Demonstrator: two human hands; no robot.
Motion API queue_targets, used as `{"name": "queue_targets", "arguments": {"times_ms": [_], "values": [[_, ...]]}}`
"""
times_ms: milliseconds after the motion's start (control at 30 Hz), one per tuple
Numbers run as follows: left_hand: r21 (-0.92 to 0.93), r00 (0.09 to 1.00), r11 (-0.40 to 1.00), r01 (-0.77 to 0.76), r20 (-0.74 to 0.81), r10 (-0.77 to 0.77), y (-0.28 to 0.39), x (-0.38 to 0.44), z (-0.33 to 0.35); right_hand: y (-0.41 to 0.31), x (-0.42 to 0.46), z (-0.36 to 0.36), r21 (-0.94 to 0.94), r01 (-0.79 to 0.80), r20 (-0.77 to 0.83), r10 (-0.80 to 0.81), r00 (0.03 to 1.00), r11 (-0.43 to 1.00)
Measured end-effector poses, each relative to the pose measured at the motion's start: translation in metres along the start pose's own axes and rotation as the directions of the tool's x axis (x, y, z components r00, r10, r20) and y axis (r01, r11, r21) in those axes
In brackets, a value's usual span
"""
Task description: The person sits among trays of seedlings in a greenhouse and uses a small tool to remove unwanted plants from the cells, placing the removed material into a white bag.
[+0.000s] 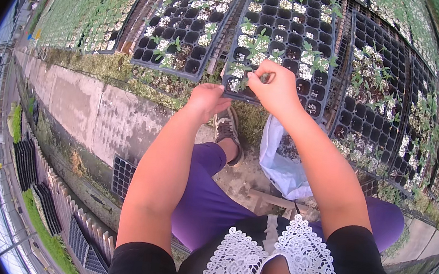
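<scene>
A black plastic seedling tray (295,39) lies in front of me, some cells bare, others with small green seedlings and white granules. At its near left corner, my left hand (208,99) touches the rim, fingers partly extended beneath the edge. My right hand (274,84) is over the tray's near rows, thumb and index finger pinched together. Something small and dark shows in the curl of its fingers, but what it is cannot be told. A seedling (239,70) stands in a cell just left of the right hand's fingertips.
More seedling trays stand left (184,21) and right (372,94) on the mesh bench. Below the bench edge are a white plastic bag (281,169) with dark material, my shoe (226,131), and a wooden stool (273,199). An empty-celled tray (122,176) lies behind my left arm.
</scene>
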State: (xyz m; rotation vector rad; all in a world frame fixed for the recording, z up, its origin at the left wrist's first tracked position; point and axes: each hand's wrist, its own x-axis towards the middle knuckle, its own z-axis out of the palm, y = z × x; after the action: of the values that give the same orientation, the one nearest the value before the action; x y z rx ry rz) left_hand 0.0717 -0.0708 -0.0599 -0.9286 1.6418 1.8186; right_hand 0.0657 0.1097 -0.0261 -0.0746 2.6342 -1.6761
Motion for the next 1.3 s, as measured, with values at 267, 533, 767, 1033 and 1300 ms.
{"name": "queue_targets", "arguments": {"times_ms": [267, 533, 767, 1033, 1300], "values": [[-0.023, 0.997, 0.999, -0.048, -0.06, 0.046, 0.003, -0.004, 0.009, 0.03, -0.017, 0.01, 0.416, 0.011, -0.152, 0.058, 0.987, 0.909], [0.014, 0.998, 0.999, -0.028, -0.052, 0.029, 0.005, -0.006, 0.009, 0.041, -0.029, 0.006, 0.656, -0.177, 0.02, 0.218, 0.976, 0.734], [0.038, 0.997, 0.999, -0.025, -0.077, 0.028, 0.011, -0.013, 0.012, 0.044, -0.035, -0.001, 0.79, -0.207, 0.029, 0.303, 0.953, 0.576], [0.086, 0.998, 0.995, -0.047, -0.034, 0.05, 0.009, 0.002, 0.006, 0.035, -0.035, -0.029, 0.82, -0.157, 0.035, 0.224, 0.974, 0.551], [0.222, 0.826, 0.861, -0.458, -0.253, 0.504, 0.024, -0.014, 0.028, 0.028, -0.063, -0.129, 0.795, -0.118, -0.002, 0.197, 0.98, 0.595]]}}
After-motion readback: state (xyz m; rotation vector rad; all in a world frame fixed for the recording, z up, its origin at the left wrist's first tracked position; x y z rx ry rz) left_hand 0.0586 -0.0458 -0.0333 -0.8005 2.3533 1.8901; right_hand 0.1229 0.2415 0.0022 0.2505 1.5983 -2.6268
